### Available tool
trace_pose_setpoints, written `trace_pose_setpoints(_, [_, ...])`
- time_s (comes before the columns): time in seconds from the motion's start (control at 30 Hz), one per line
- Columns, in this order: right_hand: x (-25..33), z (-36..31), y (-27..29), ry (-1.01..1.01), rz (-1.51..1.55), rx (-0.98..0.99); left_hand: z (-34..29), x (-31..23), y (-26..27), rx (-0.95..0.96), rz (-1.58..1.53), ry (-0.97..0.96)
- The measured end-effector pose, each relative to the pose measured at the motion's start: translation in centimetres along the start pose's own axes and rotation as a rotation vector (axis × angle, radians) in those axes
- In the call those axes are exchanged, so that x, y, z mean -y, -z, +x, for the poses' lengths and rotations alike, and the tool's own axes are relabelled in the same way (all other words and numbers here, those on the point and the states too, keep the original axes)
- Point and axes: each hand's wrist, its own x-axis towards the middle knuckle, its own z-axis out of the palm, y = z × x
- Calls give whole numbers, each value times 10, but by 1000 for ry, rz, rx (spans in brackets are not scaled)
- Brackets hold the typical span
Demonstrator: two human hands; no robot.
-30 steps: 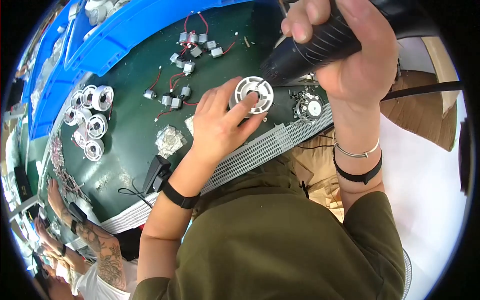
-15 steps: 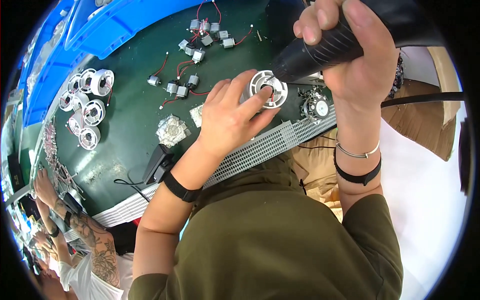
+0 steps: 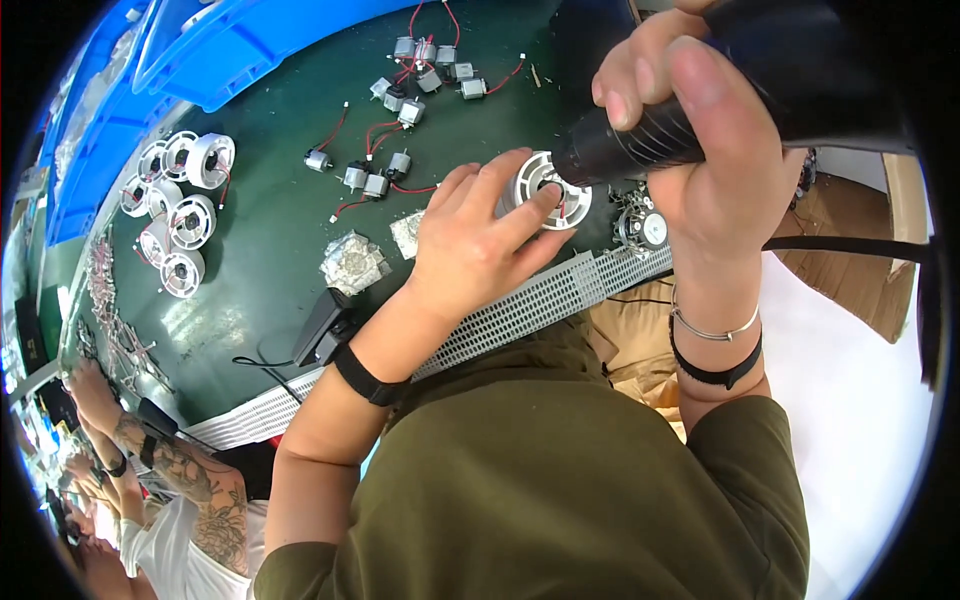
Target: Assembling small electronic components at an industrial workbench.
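My left hand (image 3: 478, 238) grips a white round plastic housing (image 3: 582, 207) on the green work table, thumb below it and index finger pressed at its centre. Through the housing's slots a bit of red wire shows. In my right hand (image 3: 722, 165) is a black electric screwdriver (image 3: 610, 140), slanting down to the left. Its nose is right at the upper right part of the housing; the bit's tip is too small to make out. Left of my left hand lie small silver motors (image 3: 375, 186) with red wires, and more motors (image 3: 410, 112) sit farther back.
Several similar white housings (image 3: 192, 222) stand in a group at the left. Blue bins (image 3: 215, 70) line the far left. Small piles of silvery parts (image 3: 352, 262) and a round metallic part (image 3: 640, 226) lie near the front edge. Another person's forearm (image 3: 185, 470) reaches in at lower left.
The view has shifted slightly, so the table's things sit a little more to the right. The screwdriver's nose is lower over the housing, and my right hand has come down with it.
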Motion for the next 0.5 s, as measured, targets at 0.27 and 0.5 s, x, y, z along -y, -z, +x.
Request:
trace_pose_setpoints(0.27, [-6, -2, 14, 113, -18, 245, -4, -1, -4, -4, -63, 20])
trace_pose_setpoints(0.5, [32, 39, 59, 35, 191, 45, 25, 45, 110, -221, 411, 127])
